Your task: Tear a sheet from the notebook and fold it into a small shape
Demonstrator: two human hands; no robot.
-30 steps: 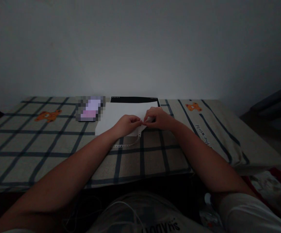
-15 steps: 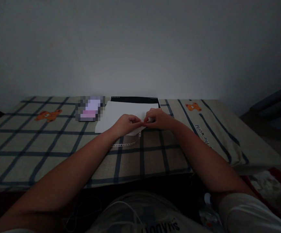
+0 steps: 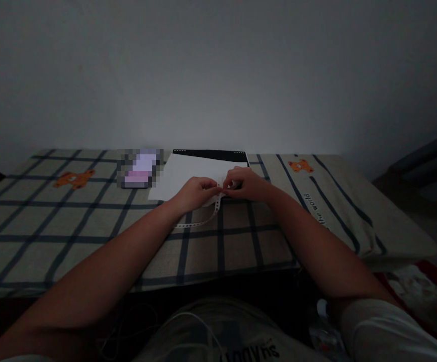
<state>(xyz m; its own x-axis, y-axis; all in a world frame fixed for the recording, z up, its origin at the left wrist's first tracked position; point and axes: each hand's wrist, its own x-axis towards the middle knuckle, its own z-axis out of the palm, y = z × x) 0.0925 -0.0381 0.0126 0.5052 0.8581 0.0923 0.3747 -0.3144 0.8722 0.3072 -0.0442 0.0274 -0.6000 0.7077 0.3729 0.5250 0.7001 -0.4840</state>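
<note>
A white sheet of paper [image 3: 182, 176] lies on a checked cloth [image 3: 90, 226], partly over a black sheet [image 3: 210, 155]. A narrow perforated strip [image 3: 203, 219] hangs from the paper's near edge and curls onto the cloth. My left hand [image 3: 195, 193] is closed in a pinch on the strip at the paper's near right corner. My right hand [image 3: 246, 183] is closed in a pinch on the paper right beside it, fingertips almost touching the left hand's.
A blurred bright phone-like object [image 3: 141, 168] lies left of the paper. The cloth has orange bear prints [image 3: 73, 179] and dark lines. A plain wall rises behind. At the right the surface's edge [image 3: 403, 251] drops to a cluttered floor.
The hands have stayed together at the paper's corner. The paper has shifted slightly, and the loose strip curls a little further out from the edge.
</note>
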